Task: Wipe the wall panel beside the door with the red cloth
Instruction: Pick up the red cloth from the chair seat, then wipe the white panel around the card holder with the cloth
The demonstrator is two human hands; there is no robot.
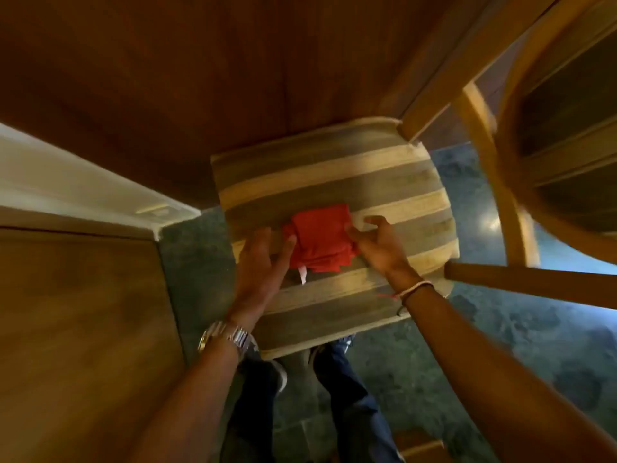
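A striped chair seat stands on green floor.

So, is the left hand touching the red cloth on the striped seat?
Touching. In the head view, the left hand has its thumb against the left edge of the red cloth, no gap showing; the cloth lies on the striped seat.

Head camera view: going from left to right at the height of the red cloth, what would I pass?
Wooden door → green floor → left hand → red cloth → right hand → bare striped chair seat → curved wooden chair frame.
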